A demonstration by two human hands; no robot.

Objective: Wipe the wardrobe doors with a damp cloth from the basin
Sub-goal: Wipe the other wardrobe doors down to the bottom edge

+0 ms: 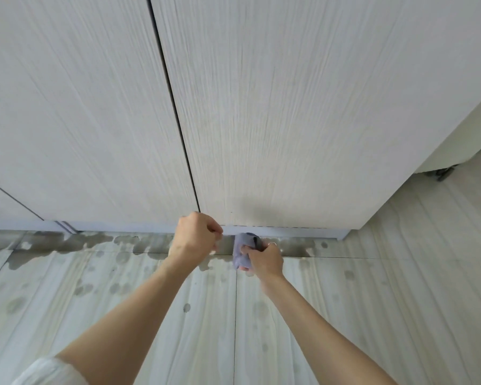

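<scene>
Wardrobe doors (289, 107): 2 visible; 1 cloth (242, 251) gripped by right hand (264, 261).

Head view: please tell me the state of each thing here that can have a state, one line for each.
wardrobe doors: closed, with a thin dark gap between them.
cloth: bunched up, held low by the base of the wardrobe.
right hand: grips the cloth.
left hand: fingers curled, beside the cloth; whether it holds anything cannot be told.
floor: wet, with puddles along the wardrobe and scattered drops.

pale tiled floor (317, 343), wet patches (75, 241)
</scene>
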